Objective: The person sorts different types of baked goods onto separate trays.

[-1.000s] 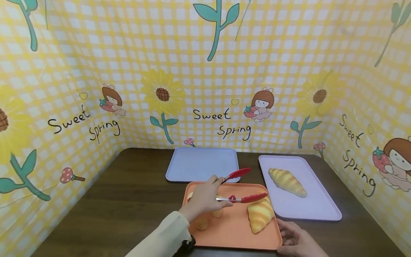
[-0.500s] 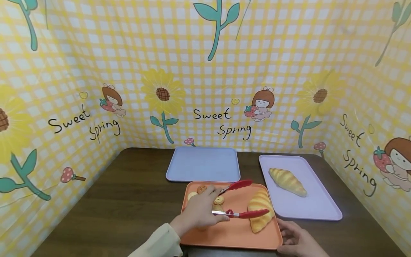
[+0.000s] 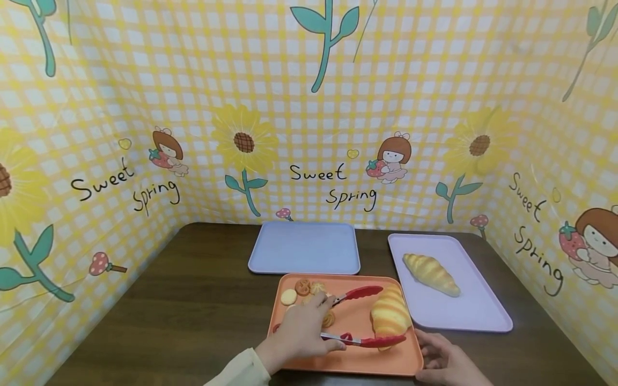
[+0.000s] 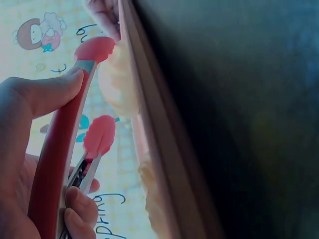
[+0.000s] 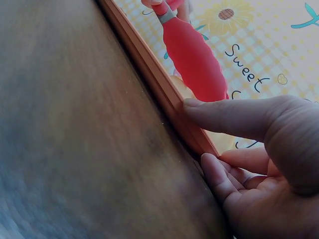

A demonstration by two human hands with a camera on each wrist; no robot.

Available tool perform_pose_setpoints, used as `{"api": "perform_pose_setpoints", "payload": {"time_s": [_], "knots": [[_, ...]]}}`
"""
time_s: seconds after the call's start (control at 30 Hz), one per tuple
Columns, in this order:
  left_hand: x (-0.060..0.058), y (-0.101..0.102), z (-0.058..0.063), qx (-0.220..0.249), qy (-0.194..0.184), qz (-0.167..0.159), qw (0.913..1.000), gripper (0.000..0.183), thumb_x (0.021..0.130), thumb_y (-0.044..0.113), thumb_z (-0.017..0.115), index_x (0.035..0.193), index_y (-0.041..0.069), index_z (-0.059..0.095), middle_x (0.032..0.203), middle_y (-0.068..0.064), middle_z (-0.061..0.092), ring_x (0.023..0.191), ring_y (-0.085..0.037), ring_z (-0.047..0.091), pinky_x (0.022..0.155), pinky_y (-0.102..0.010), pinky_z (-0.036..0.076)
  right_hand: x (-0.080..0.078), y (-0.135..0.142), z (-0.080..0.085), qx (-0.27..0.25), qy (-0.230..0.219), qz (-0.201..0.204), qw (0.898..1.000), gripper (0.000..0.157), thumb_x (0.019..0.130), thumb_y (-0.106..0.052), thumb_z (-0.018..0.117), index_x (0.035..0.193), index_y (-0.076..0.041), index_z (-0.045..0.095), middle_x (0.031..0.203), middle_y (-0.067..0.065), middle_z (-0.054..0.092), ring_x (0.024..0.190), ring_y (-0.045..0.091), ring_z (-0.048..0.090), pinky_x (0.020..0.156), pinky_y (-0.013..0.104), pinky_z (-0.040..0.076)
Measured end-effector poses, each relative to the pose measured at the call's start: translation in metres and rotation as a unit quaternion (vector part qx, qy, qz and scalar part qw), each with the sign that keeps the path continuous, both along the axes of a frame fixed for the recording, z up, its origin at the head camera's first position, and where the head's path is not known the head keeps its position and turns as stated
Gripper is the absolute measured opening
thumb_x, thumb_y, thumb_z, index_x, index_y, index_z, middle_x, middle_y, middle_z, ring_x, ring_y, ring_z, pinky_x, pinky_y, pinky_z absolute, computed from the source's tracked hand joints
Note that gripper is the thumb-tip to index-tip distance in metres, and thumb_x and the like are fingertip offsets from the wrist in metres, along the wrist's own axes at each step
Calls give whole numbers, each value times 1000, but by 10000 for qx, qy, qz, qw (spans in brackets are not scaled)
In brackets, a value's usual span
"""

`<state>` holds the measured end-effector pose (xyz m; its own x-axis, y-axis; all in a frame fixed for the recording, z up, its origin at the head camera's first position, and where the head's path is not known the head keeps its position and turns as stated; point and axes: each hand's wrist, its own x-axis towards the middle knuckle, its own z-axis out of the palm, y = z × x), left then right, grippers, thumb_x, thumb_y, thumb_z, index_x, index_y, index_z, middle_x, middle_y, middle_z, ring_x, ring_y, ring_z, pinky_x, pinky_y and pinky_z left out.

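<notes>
My left hand (image 3: 300, 328) grips a pair of red-tipped metal tongs (image 4: 60, 149), its thumb along one arm and fingers on the other. The tongs' tips are spread apart, one on each side of a striped croissant (image 3: 390, 312) on the orange tray (image 3: 357, 364). In the left wrist view the croissant (image 4: 117, 82) shows beside the upper tip. My right hand (image 3: 446, 360) holds the orange tray's near right corner, thumb at the rim and fingers against the side. Several cookies (image 3: 302, 288) lie at the tray's left, partly hidden by my left hand.
Behind the orange tray lies a blue tray (image 3: 304, 249). To the right a lilac tray (image 3: 483, 305) bears another croissant (image 3: 431, 274). All rest on a dark wooden table (image 3: 159, 300), with a yellow checked cloth (image 3: 309, 123) around the back and sides.
The left hand has brought the spread tongs down and nearer to me, so their tips now straddle the croissant on the orange tray. The right hand has stayed at the tray corner.
</notes>
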<state>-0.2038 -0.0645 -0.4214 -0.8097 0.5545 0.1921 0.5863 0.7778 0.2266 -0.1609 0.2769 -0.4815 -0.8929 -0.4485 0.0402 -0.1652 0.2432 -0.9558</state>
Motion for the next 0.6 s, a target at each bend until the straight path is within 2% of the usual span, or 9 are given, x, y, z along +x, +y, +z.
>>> {"api": "perform_pose_setpoints", "payload": {"time_s": [0.2,0.43,0.6], "knots": [[4,5,-1,-252,55,116,9996,89,77,68,71,140,7,54,120,-5,53,53,-6,41,44,-24,34,0,1,-1,13,26,-8,10000,80,82,-2,77,141,24,29,118,16,51,93,5,59,76,28,55],[13,10,2,-818,107,136,9965,88,77,71,66,137,7,55,117,-4,54,60,-6,44,42,-22,35,0,0,0,61,-117,-61,9999,82,81,-2,79,141,23,28,117,15,52,92,6,60,76,27,55],[18,14,2,-1058,104,248,9940,89,79,73,63,138,6,55,119,-6,55,54,-7,43,41,-22,36,1,0,1,84,-229,-125,9996,83,80,-1,79,141,23,29,118,18,52,92,8,60,77,28,54]]}}
